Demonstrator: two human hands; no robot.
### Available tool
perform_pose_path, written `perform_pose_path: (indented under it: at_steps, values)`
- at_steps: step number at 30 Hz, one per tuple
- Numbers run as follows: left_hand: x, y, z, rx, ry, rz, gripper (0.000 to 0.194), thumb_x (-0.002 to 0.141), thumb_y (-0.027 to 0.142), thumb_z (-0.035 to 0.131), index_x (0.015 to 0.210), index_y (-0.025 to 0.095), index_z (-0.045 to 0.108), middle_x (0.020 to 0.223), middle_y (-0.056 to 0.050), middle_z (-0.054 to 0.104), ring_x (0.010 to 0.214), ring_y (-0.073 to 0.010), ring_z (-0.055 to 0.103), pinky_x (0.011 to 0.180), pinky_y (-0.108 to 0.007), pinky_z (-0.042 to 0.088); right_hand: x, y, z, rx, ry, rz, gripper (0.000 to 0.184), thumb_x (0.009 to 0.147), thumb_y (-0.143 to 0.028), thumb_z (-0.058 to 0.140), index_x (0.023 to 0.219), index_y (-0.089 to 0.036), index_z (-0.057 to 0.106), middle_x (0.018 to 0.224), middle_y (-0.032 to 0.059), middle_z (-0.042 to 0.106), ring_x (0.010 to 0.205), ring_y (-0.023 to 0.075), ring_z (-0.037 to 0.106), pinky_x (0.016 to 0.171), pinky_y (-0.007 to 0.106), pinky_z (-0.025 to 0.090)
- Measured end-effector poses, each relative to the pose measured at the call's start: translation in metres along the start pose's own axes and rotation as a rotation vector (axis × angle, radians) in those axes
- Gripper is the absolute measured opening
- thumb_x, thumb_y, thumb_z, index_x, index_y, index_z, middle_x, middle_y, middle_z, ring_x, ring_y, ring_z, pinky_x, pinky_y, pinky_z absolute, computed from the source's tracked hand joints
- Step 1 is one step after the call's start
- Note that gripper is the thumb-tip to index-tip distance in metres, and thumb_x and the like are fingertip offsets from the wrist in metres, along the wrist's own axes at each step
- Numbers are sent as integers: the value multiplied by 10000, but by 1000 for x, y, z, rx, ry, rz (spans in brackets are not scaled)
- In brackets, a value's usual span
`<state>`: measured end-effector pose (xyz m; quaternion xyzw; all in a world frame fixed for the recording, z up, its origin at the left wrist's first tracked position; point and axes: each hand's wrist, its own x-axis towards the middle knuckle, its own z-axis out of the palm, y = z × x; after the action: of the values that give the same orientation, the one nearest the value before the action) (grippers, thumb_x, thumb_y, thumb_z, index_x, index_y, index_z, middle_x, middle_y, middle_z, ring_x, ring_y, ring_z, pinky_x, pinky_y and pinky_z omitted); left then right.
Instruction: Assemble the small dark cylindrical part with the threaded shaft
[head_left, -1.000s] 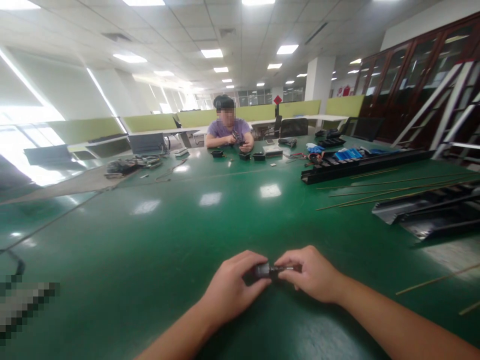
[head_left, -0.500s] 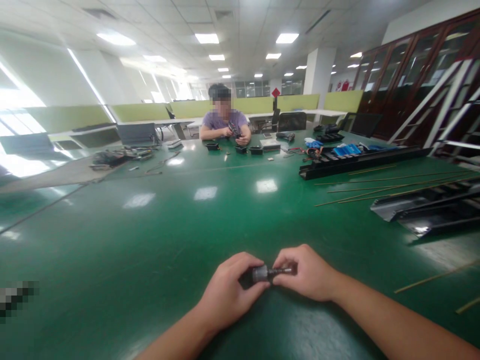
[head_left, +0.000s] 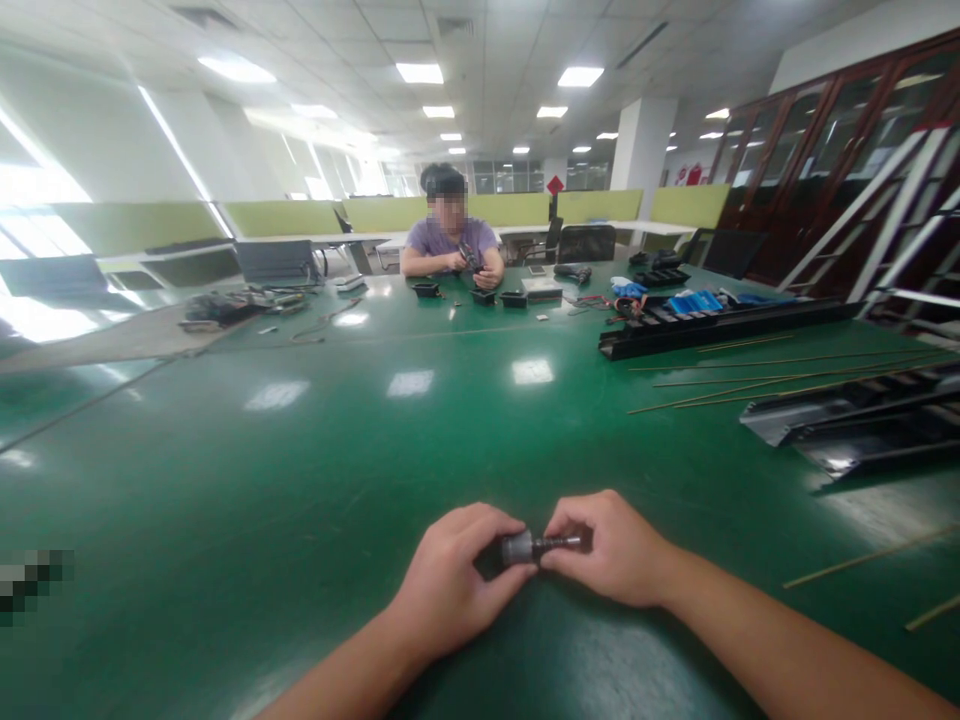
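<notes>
A dark cylindrical tool with a grey collar (head_left: 517,547) lies level between my hands, low in the middle of the view; its exact kind is unclear. My left hand (head_left: 457,570) wraps round its thicker end, most of which the palm and fingers hide. From the collar a thin dark metal shaft (head_left: 559,543) points right. Closed about that shaft, the thumb and fingers of my right hand (head_left: 611,548) pinch near its tip. Both hands are just over the green table surface (head_left: 337,480).
Across the table a person (head_left: 450,240) handles a dark object, with small black boxes (head_left: 514,299) in front. To the right lie black metal channels (head_left: 727,325), thin yellowish rods (head_left: 720,388) and more channels (head_left: 862,445). A stepladder (head_left: 877,210) stands beyond.
The hands and the tool keep almost the same pose. The camera view has shifted very slightly, and the person opposite has the head a little lower.
</notes>
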<state>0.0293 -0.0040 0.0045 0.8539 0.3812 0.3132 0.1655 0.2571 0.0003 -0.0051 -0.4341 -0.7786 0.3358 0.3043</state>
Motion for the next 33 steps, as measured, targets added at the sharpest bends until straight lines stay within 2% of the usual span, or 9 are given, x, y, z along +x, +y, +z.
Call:
perform_pose_path:
  at_steps: [18, 33]
  values:
    - [0, -1, -2, 65, 9, 16, 203, 814, 295, 717, 995, 219, 666, 923, -44, 715, 844, -205, 663, 770, -333, 515, -1, -3, -4, -24, 8, 0, 95, 776, -268, 723, 783, -178, 695, 676, -2, 681, 587, 126, 580, 562, 215, 394]
    - [0, -3, -3, 52, 1, -31, 214, 810, 293, 726, 1008, 251, 660, 936, -2, 714, 855, -206, 657, 779, -355, 509, 0, -1, -4, -27, 21, -6, 76, 775, -243, 711, 774, -178, 671, 665, -12, 661, 589, 120, 575, 563, 211, 394]
